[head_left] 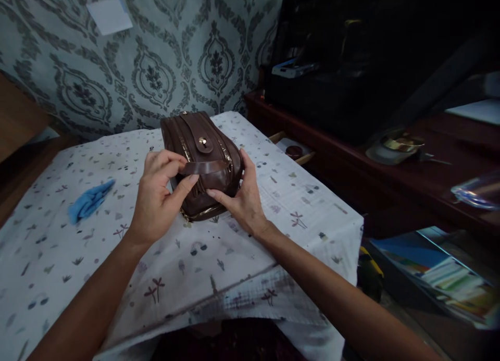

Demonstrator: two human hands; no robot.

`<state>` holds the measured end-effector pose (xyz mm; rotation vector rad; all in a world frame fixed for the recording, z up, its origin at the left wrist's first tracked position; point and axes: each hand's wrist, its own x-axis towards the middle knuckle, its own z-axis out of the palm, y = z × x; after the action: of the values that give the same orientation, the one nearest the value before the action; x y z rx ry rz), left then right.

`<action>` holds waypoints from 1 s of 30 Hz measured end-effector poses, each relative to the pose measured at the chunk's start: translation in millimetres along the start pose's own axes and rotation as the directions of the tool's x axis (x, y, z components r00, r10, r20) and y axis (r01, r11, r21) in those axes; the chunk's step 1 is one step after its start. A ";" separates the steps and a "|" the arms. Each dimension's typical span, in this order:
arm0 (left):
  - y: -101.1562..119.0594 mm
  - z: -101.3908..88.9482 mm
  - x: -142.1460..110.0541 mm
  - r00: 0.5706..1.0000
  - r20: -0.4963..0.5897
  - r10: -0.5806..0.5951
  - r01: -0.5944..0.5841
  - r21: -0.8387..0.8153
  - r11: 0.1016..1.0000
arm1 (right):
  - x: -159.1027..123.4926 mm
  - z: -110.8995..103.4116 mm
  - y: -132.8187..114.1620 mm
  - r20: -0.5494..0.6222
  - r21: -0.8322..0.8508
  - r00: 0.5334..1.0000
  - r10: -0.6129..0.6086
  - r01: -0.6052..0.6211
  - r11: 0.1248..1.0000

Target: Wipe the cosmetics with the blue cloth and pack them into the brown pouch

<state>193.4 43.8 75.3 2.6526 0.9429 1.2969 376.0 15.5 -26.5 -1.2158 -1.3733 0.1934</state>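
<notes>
A brown leather toiletry bag (pixel 197 134) with gold zips and a snap strap across its top rests on the patterned cloth. My left hand (pixel 160 186) pinches the bag's leather handle (pixel 207 167) between thumb and fingers at its left end. Around the right side and near end of the bag curves my right hand (pixel 246 197), its thumb pressed on the end face and its fingers partly hidden behind the side. A gold zip runs along the bag's lower near edge.
A crumpled blue cloth (pixel 89 200) lies left on the white printed tablecloth (pixel 312 231). Beyond the table's right side stands a dark red cabinet (pixel 410 178) with a partly pulled-out drawer (pixel 292 148). Patterned wallpaper (pixel 156 74) rises behind the table.
</notes>
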 end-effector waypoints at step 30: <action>28.6 39.1 21.0 0.969 0.060 0.240 -0.247 0.254 0.935 | 5.7 -6.4 3.8 0.012 0.099 1.000 0.001 -0.003 0.995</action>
<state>246.1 40.4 73.0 3.0660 0.8557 1.2508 384.7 17.8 -24.1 -1.1353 -1.3574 0.2677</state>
